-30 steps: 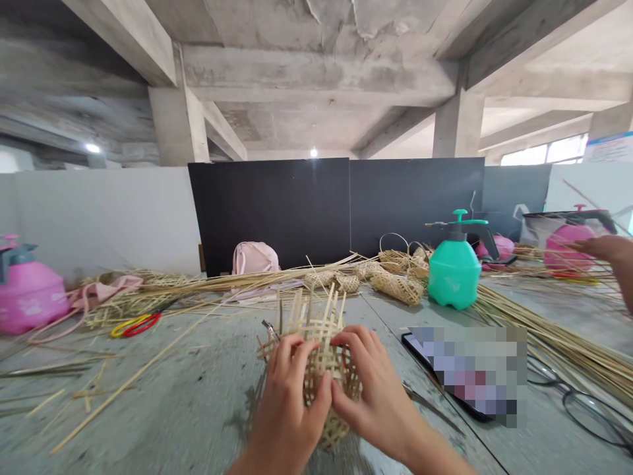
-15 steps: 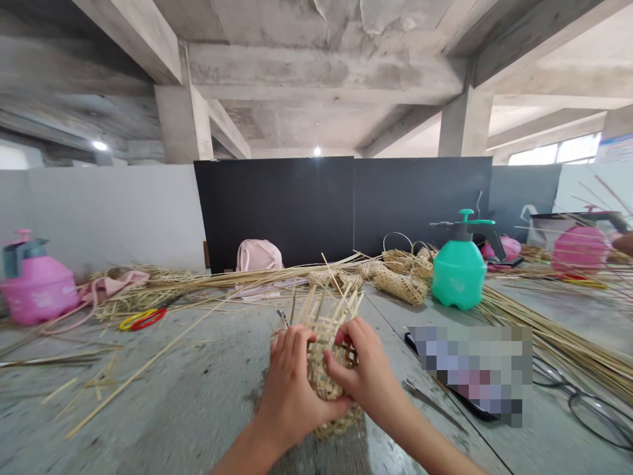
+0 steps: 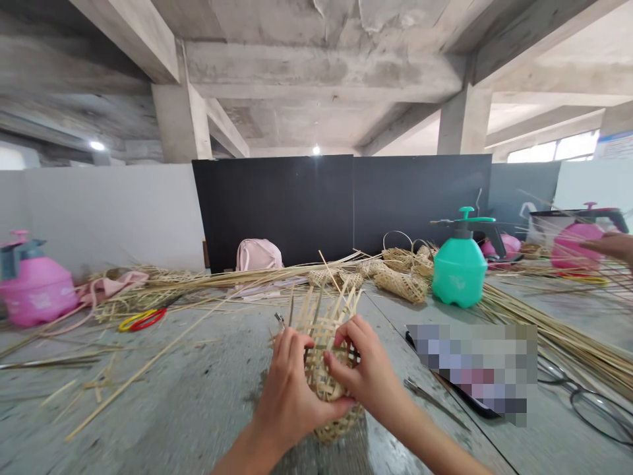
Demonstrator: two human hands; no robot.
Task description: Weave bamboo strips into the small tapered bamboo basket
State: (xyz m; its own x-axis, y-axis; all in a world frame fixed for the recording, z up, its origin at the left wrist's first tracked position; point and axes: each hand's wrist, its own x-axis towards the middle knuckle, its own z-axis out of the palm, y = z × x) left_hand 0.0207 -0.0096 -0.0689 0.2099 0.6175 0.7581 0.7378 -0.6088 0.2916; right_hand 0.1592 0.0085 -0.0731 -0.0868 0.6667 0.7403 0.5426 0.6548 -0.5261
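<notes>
A small half-woven bamboo basket (image 3: 326, 330) with loose strips sticking up stands on the grey table (image 3: 188, 402) just in front of me. My left hand (image 3: 289, 396) wraps around its left side, thumb pressed under the weave. My right hand (image 3: 363, 373) grips its right side, fingers curled over the woven wall. A small metal tool tip (image 3: 280, 321) pokes out behind my left fingers.
Long bamboo strips (image 3: 558, 336) lie to the right, with a green spray bottle (image 3: 457, 264), finished small baskets (image 3: 403, 285), eyeglasses (image 3: 588, 406) and a blurred phone (image 3: 469, 369). Pink spray bottle (image 3: 32, 284), red-yellow scissors (image 3: 138, 320) at left. Another person's hand (image 3: 613, 247) at far right.
Both hands have closed tighter around the basket and tilted it a little to the right. The view shifted slightly. The other person's hand at the right edge moved.
</notes>
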